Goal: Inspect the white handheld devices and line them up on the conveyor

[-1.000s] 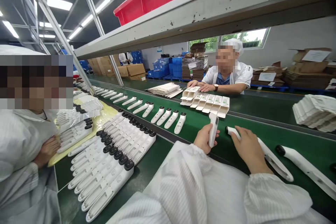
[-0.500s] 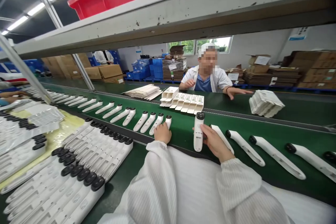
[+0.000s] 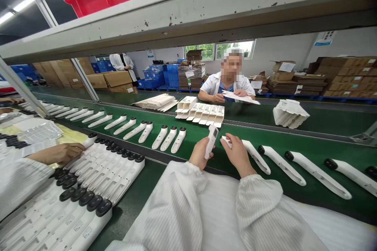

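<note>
My left hand [image 3: 199,153] is closed around a white handheld thermometer [image 3: 211,141], held tilted above the green belt with its small display side showing. To its right, my right hand [image 3: 238,153] has its fingers on another white thermometer [image 3: 225,139] low over the belt; most of that one is hidden behind the fingers, and whether it touches the belt I cannot tell. A thermometer [image 3: 257,157] lies just beyond my right hand. Left of my hands, a thermometer [image 3: 178,140] with a black end rests on the belt, first in a long spaced row.
Packed rows of thermometers [image 3: 123,172] cover the left bench, where another person's hand [image 3: 64,153] reaches in. Across the belt [image 3: 165,160] stand open small boxes [image 3: 206,114] and stacked flat cartons [image 3: 290,113]. A co-worker [image 3: 229,82] handles a carton. A shelf beam [image 3: 182,19] crosses overhead.
My left hand has lifted a thermometer off the belt and moved right. My right hand has lowered its thermometer toward the belt. Another person's hand has appeared at left; the co-worker now holds a carton.
</note>
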The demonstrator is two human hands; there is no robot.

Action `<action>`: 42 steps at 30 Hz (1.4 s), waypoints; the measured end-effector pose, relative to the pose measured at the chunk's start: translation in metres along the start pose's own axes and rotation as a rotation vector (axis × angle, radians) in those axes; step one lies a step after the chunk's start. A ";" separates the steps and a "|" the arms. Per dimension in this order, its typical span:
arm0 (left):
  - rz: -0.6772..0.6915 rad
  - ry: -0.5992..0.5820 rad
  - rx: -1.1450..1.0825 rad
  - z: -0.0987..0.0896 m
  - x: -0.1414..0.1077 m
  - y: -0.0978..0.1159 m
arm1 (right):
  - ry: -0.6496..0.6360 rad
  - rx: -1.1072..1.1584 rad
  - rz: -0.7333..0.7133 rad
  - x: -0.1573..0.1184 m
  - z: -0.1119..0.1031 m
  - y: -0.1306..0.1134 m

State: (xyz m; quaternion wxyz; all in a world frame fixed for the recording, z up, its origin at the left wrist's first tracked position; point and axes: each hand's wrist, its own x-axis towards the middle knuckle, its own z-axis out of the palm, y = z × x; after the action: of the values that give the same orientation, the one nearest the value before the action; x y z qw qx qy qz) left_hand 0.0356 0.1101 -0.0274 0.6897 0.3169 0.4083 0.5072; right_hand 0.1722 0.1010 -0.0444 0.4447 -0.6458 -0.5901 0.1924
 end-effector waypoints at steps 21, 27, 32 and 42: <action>0.083 0.125 0.474 -0.043 0.021 0.021 | -0.256 0.168 0.272 -0.001 -0.004 0.005; -0.049 0.012 0.027 -0.009 0.002 0.005 | 0.023 -0.201 -0.032 0.003 0.001 0.013; 0.123 -0.064 0.034 0.005 -0.002 -0.007 | -0.141 0.492 0.035 -0.003 0.004 -0.016; 0.325 0.323 1.515 -0.051 0.025 0.020 | -0.358 0.887 0.252 -0.009 -0.009 -0.026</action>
State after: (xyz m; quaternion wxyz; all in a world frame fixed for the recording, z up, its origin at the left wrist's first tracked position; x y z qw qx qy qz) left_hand -0.0145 0.1411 -0.0405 0.1358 0.6782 0.6861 0.2253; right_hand 0.1621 0.0873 -0.0214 0.5416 -0.4173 -0.4358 0.5853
